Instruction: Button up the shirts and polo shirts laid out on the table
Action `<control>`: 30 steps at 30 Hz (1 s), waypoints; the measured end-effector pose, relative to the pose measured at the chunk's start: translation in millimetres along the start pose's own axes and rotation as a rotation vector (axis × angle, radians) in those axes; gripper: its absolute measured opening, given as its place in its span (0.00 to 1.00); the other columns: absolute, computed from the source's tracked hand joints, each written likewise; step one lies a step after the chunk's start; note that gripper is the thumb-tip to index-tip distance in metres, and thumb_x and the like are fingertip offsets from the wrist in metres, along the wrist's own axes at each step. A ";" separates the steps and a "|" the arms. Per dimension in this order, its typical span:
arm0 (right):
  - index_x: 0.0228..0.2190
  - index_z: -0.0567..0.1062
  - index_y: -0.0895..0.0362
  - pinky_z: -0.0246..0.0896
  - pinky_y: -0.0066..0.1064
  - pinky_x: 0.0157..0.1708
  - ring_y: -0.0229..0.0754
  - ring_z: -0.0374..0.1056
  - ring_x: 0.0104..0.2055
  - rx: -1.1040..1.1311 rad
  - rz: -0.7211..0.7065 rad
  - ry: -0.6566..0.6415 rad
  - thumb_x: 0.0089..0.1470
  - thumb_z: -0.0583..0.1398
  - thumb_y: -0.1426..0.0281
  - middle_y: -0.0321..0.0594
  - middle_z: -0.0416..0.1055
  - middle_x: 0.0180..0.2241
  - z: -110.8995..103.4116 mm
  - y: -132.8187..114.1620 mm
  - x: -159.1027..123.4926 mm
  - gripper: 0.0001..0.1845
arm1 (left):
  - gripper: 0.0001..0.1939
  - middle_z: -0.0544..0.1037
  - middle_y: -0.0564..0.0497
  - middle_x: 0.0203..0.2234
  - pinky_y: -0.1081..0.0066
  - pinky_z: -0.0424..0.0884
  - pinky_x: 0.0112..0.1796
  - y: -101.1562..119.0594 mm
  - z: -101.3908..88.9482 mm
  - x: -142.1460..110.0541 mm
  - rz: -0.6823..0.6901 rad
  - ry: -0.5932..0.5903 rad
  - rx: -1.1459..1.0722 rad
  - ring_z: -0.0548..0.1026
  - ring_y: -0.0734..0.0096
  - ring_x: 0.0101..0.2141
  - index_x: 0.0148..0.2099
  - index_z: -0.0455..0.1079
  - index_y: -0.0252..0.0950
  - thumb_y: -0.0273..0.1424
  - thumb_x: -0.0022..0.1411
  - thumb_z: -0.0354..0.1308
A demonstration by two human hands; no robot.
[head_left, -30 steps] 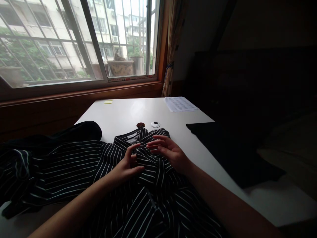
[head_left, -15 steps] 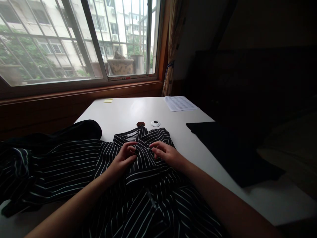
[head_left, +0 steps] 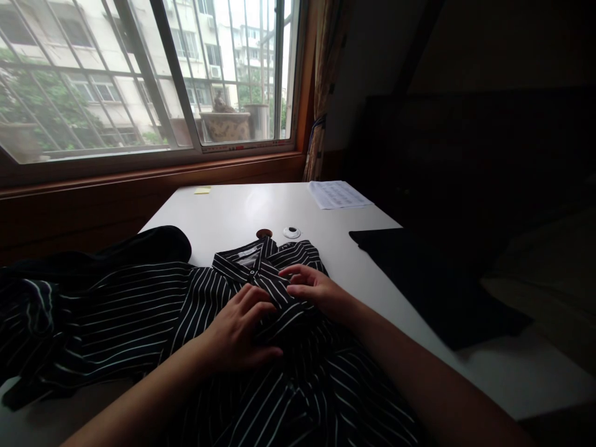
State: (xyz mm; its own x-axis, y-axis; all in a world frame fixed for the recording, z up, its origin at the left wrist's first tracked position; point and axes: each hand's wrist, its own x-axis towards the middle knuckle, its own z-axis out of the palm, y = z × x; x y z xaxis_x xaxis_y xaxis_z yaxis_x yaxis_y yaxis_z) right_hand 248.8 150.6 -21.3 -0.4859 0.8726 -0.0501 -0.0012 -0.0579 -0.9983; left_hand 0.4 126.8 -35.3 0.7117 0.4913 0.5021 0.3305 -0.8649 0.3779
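A black shirt with white stripes [head_left: 135, 316] lies front up, its collar [head_left: 228, 264] pointing away from me and a small button showing below it. Its sleeve stretches to the left, and the lower part is bunched toward me. My left hand [head_left: 246, 326] rests over the chest of the shirt, fingers bent and thumb spread well apart from them. My right hand [head_left: 314, 288] is at the shirt front just right of the button, with a gap between its curved fingers and thumb. Cloth under both palms is hidden.
Dark cloth lies left [head_left: 162, 242] and right [head_left: 428, 279] on the white table [head_left: 214, 214]. Beyond the collar are a brown disc [head_left: 264, 233] and a white ring [head_left: 292, 232]. Printed sheets [head_left: 339, 194] and a yellow note [head_left: 202, 190] lie near the barred window.
My left hand has moved down toward me from near the collar, and its thumb has spread. The collar button now shows. My right hand has barely shifted.
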 end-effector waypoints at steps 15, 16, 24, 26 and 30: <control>0.46 0.75 0.52 0.67 0.44 0.54 0.45 0.73 0.50 0.032 -0.269 0.134 0.58 0.63 0.70 0.41 0.76 0.46 7.3 6.5 1.7 0.13 | 0.16 0.78 0.50 0.43 0.68 0.71 0.44 -13.8 1.7 4.7 -0.775 0.407 -0.837 0.75 0.63 0.42 0.51 0.71 0.38 0.37 0.63 0.60; 0.45 0.75 0.52 0.68 0.43 0.52 0.44 0.73 0.49 -0.021 -0.296 0.162 0.58 0.63 0.70 0.41 0.75 0.46 7.8 7.4 2.0 0.12 | 0.19 0.78 0.49 0.44 0.68 0.71 0.45 -13.5 1.2 5.6 -0.807 0.417 -0.941 0.75 0.62 0.44 0.52 0.71 0.38 0.38 0.62 0.62; 0.42 0.76 0.49 0.71 0.37 0.40 0.43 0.69 0.46 -0.475 -0.555 0.198 0.56 0.66 0.69 0.40 0.70 0.46 15.4 3.5 -1.5 0.11 | 0.20 0.79 0.48 0.44 0.67 0.70 0.47 -12.4 10.9 5.7 -0.904 0.332 -1.181 0.75 0.61 0.45 0.50 0.73 0.36 0.42 0.60 0.65; 0.42 0.76 0.50 0.71 0.37 0.41 0.43 0.69 0.45 -0.530 -0.576 0.177 0.55 0.67 0.67 0.40 0.70 0.45 17.6 4.3 -1.5 0.11 | 0.20 0.78 0.48 0.43 0.68 0.70 0.46 -12.6 11.5 5.6 -0.894 0.318 -1.132 0.75 0.62 0.44 0.51 0.72 0.36 0.42 0.60 0.65; 0.44 0.74 0.51 0.71 0.38 0.43 0.42 0.69 0.43 -0.630 -0.576 0.162 0.56 0.67 0.64 0.40 0.69 0.45 22.8 8.4 -1.6 0.14 | 0.17 0.78 0.49 0.39 0.69 0.71 0.43 -13.5 12.7 5.5 -0.788 0.247 -0.954 0.74 0.64 0.42 0.47 0.73 0.35 0.41 0.62 0.62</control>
State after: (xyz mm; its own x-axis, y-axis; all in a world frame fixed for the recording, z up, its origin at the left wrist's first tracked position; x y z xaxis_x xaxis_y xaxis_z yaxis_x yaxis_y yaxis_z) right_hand 229.6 137.7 -29.0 -0.4282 0.7447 0.5119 0.2985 0.6512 -0.6977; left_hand 7.8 139.9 -47.5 0.3570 0.9338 -0.0221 -0.0401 0.0390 0.9984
